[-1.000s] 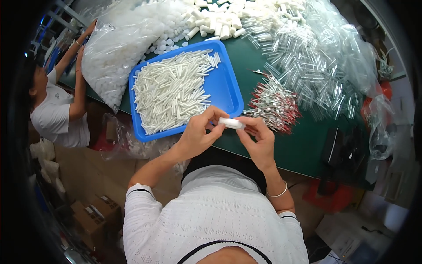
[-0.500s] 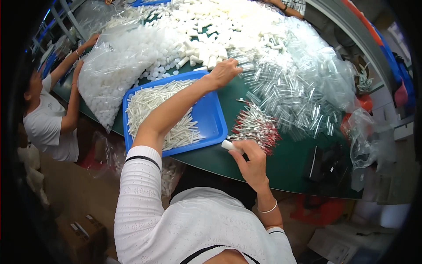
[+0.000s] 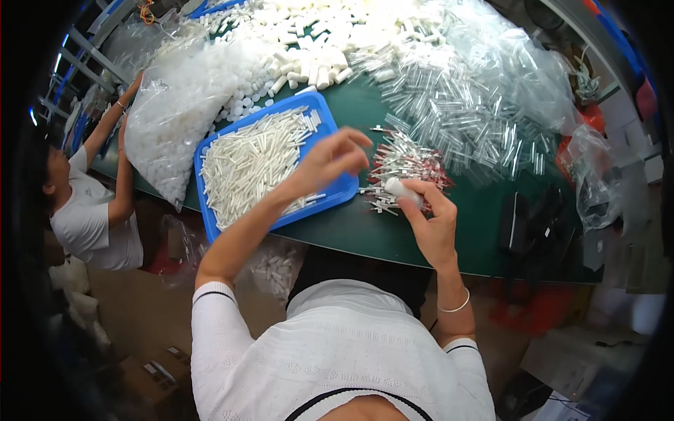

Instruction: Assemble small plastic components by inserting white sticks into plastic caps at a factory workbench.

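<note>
My right hand [image 3: 437, 221] pinches a short white cylinder [image 3: 403, 191] between thumb and fingers, at the near side of a heap of thin red-and-white sticks [image 3: 411, 163]. My left hand [image 3: 330, 163], smeared by motion, hovers over the right edge of a blue tray [image 3: 344, 188]. Its fingers look partly bent, and whether anything is between them cannot be made out. Thin white rods [image 3: 253, 165] fill most of the tray. Past the sticks spreads a pile of clear tubes [image 3: 456, 116], and white cylinders like the held one [image 3: 309, 67] lie beyond the tray.
A large clear bag of small white pieces [image 3: 175, 105] leans left of the tray. Beside it a co-worker [image 3: 98, 217] reaches toward the bag. Clear plastic sheeting [image 3: 526, 77] covers the far right of the green table [image 3: 337, 242]. A black object [image 3: 526, 221] sits at the right.
My left hand has pulled back from the clear tubes, toward me and left, over the tray. My right hand has moved slightly right and farther forward, bringing the white cylinder to the stick heap.
</note>
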A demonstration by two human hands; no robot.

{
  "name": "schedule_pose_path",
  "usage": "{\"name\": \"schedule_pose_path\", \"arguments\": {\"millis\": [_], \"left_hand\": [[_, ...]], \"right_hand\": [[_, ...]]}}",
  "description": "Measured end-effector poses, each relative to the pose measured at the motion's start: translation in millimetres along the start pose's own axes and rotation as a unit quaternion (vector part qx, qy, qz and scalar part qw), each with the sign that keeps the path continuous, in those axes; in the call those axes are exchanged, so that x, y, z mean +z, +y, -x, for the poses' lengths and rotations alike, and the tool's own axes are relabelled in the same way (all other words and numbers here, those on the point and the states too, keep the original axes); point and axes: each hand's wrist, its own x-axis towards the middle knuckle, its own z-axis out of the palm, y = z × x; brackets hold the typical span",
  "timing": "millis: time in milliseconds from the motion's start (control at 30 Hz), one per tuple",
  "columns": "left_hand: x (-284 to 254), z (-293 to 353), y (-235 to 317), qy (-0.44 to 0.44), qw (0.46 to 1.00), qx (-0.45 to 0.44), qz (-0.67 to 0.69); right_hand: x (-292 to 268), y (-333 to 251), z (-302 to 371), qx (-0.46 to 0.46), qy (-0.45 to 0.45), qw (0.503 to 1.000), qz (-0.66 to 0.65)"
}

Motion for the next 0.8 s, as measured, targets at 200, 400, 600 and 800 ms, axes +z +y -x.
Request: {"name": "schedule_pose_path", "arguments": {"millis": [200,400,600,800], "left_hand": [[38.3,66.0,12.8,-0.072,0.986,-0.113,0.102],[46.9,85.9,11.4,-0.047,0.994,-0.05,-0.083],[47.9,97.4,20.6,-0.036,0.989,-0.09,-0.114],[56.2,103.7,7.2,-0.053,0.995,-0.079,-0.015]], "right_hand": [[8.6,3.9,10.1,-0.035,-0.088,0.995,-0.013],[8.4,-5.3,22.1,-0.116,-0.163,0.972,0.121],[6.2,-15.0,16.8,-0.009,-0.224,0.974,0.008],[17.2,-9.3,28.5,0.162,-0.241,0.939,-0.186]]}}
